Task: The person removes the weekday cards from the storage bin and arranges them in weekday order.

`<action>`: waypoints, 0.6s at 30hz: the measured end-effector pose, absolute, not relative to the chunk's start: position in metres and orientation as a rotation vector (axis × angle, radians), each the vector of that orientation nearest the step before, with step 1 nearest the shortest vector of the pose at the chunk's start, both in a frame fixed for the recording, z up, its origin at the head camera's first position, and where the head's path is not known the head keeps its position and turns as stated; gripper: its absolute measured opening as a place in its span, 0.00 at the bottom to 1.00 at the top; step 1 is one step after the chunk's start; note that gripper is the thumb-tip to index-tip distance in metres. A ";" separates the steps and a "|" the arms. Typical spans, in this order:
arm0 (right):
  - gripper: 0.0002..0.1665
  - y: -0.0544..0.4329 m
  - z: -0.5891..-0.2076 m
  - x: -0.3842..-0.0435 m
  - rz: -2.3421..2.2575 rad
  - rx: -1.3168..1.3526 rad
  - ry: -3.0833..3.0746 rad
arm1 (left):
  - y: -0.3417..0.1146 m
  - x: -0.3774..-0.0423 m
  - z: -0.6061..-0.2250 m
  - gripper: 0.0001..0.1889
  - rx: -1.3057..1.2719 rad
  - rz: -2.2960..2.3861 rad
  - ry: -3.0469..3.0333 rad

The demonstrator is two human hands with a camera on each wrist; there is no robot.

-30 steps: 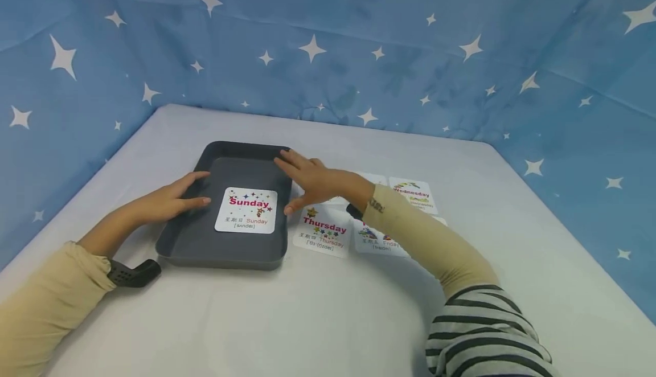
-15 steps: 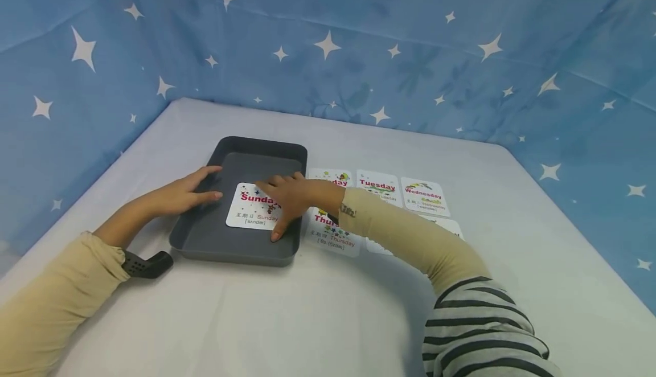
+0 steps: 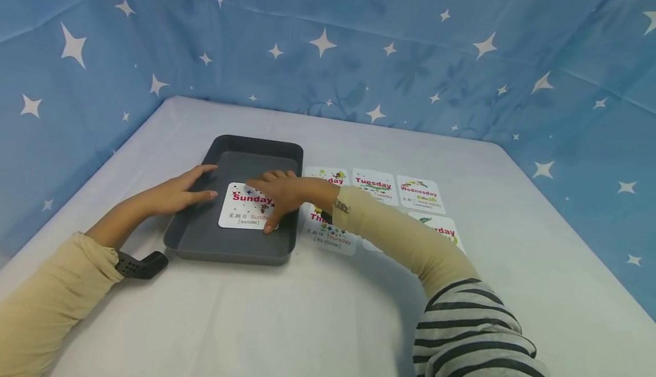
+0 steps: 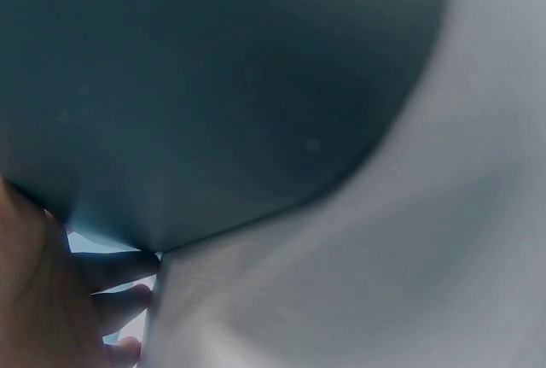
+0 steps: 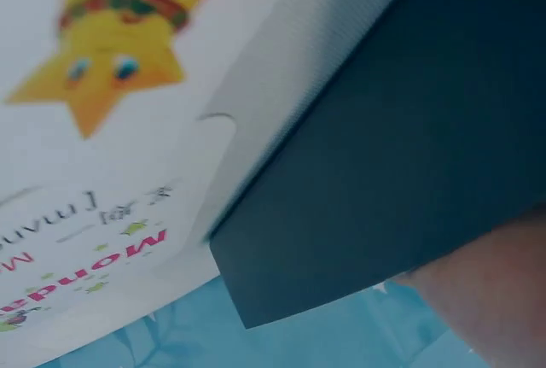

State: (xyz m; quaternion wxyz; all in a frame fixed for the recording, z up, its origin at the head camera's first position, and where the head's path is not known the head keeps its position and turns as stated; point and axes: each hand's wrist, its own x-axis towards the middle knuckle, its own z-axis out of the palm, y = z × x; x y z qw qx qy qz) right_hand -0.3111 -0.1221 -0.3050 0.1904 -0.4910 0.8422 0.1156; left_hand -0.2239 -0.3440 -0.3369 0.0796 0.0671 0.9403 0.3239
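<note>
A dark grey tray (image 3: 225, 251) lies on the white-covered table, holding a white Sunday card (image 3: 241, 217) flat on its floor. My left hand (image 3: 176, 193) rests at the tray's left side, thumb and index finger reaching over the rim. In the left wrist view, other fingers (image 4: 124, 308) show beside the tray wall. My right hand (image 3: 287, 195) spreads over the right part of the Sunday card, its thumb at the lower right corner and its fingers near the top edge. The right wrist view shows only a sliver of this hand past the tray's wall.
Right of the tray lie the Monday (image 3: 325, 173), Tuesday (image 3: 376, 186), Wednesday (image 3: 420, 195), Thursday (image 3: 330, 240) and Saturday (image 3: 443, 229) cards, in two rows. My right forearm crosses over the front row, mostly hiding another card (image 3: 371, 246). A blue star-printed curtain (image 3: 328, 69) hangs behind the table.
My right hand has moved from the tray's right rim inward and down onto the Sunday card. The left hand stays at the left rim. The head view has shifted slightly.
</note>
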 end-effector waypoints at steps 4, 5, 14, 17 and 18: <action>0.66 -0.123 -0.305 -0.312 0.292 -1.385 2.365 | -0.345 -0.223 -0.336 0.39 0.205 0.980 2.813; 0.65 -0.123 -0.306 -0.312 0.279 -1.391 2.363 | -0.345 -0.223 -0.336 0.39 0.209 0.982 2.815; 0.65 -0.123 -0.308 -0.311 0.189 -1.455 2.366 | -0.344 -0.223 -0.338 0.39 0.210 0.981 2.797; 0.62 -0.121 -0.308 -0.311 0.229 -1.494 2.368 | -0.344 -0.223 -0.339 0.39 0.219 0.980 2.804; 0.61 -0.121 -0.309 -0.311 0.238 -1.501 2.364 | -0.343 -0.224 -0.339 0.38 0.223 0.980 2.806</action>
